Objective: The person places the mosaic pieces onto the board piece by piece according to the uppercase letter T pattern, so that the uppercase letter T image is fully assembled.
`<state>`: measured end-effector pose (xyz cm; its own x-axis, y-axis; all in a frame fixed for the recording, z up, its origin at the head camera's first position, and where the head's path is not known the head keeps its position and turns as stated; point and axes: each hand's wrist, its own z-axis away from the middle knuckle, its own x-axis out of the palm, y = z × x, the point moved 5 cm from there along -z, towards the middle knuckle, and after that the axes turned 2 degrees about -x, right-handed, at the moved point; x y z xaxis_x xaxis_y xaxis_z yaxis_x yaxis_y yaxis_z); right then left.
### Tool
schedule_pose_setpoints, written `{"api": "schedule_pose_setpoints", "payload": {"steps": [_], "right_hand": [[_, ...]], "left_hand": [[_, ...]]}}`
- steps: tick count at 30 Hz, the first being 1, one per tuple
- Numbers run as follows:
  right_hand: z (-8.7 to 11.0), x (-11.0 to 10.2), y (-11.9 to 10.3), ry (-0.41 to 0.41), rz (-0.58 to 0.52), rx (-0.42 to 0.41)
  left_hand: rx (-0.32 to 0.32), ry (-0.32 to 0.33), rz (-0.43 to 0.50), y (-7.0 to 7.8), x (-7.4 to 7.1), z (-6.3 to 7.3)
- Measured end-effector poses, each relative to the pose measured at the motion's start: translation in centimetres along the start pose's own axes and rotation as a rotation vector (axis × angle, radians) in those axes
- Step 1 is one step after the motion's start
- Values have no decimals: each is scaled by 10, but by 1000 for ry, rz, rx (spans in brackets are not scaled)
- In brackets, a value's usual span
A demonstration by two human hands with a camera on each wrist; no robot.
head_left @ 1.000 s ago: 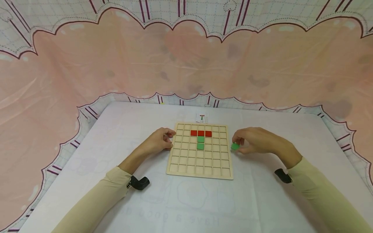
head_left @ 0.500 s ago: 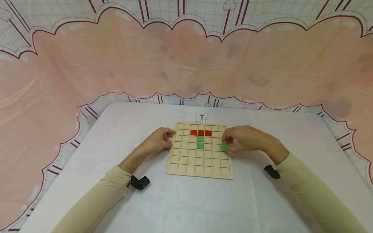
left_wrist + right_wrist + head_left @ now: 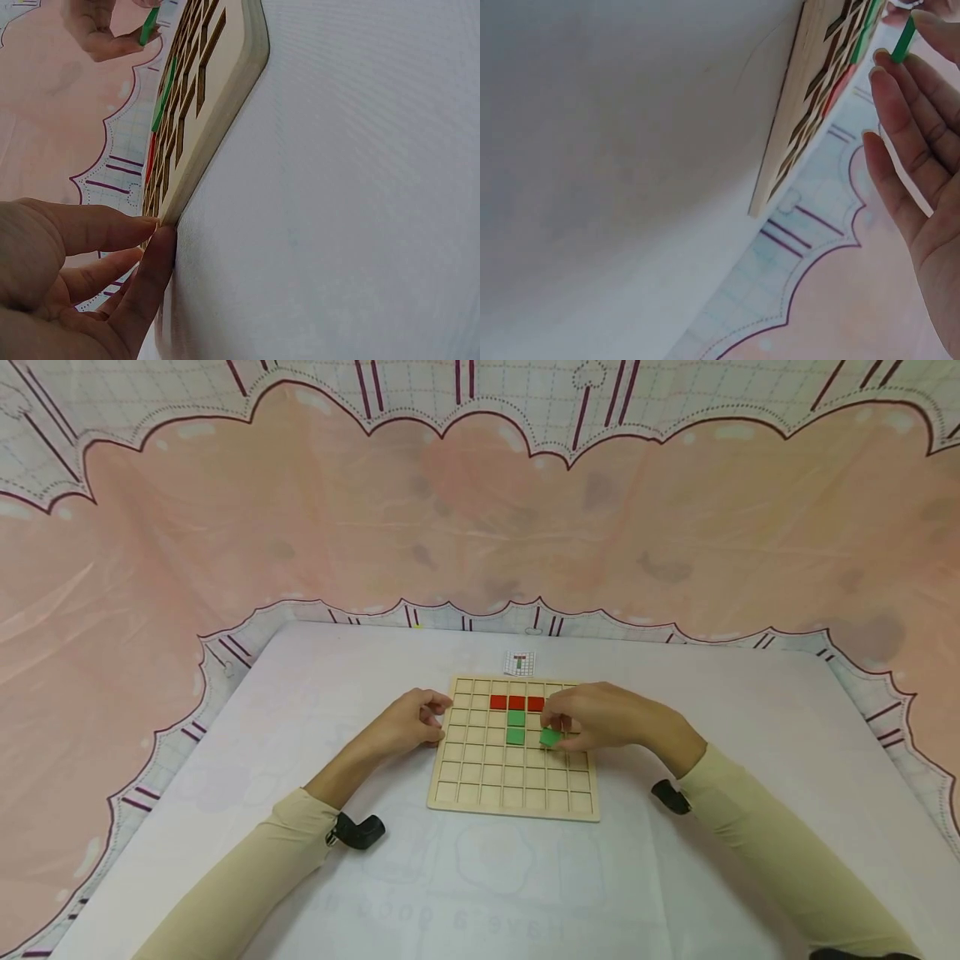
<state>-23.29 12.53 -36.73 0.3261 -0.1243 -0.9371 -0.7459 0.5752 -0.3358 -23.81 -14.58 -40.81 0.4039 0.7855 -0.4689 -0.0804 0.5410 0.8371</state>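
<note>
A wooden grid board (image 3: 480, 777) lies on the table, with three red tiles (image 3: 517, 702) in a row and two green tiles (image 3: 516, 727) below the middle one. My left hand (image 3: 405, 722) holds the board's left edge between thumb and fingers. In the left wrist view its fingertips (image 3: 161, 232) are right at the board's side. My right hand (image 3: 600, 718) pinches another green tile (image 3: 551, 737) over the right half of the board. The right wrist view shows this tile (image 3: 904, 39) edge-on between thumb and fingertips, the remaining fingers spread.
A small printed card (image 3: 520, 663) with a red and green T pattern lies just behind the board. The white tabletop (image 3: 360, 902) reaches back to a pink patterned cloth (image 3: 480, 543). Black camera mounts (image 3: 360, 831) sit at both wrists.
My right hand has carried the green tile leftward from beside the board's right edge to over its grid. The left hand and the board have stayed in place.
</note>
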Motion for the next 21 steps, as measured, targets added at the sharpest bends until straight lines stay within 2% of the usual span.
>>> {"api": "schedule_pose_setpoints", "payload": {"steps": [5, 15, 21], "right_hand": [[-9, 1, -7, -8, 20, -24], [-24, 6, -19, 9, 51, -137], [-31, 10, -24, -6, 67, -137]], "left_hand": [[4, -2, -2, 0, 0, 0], [12, -1, 5, 0, 1, 1], [15, -2, 16, 1, 1, 1]]}}
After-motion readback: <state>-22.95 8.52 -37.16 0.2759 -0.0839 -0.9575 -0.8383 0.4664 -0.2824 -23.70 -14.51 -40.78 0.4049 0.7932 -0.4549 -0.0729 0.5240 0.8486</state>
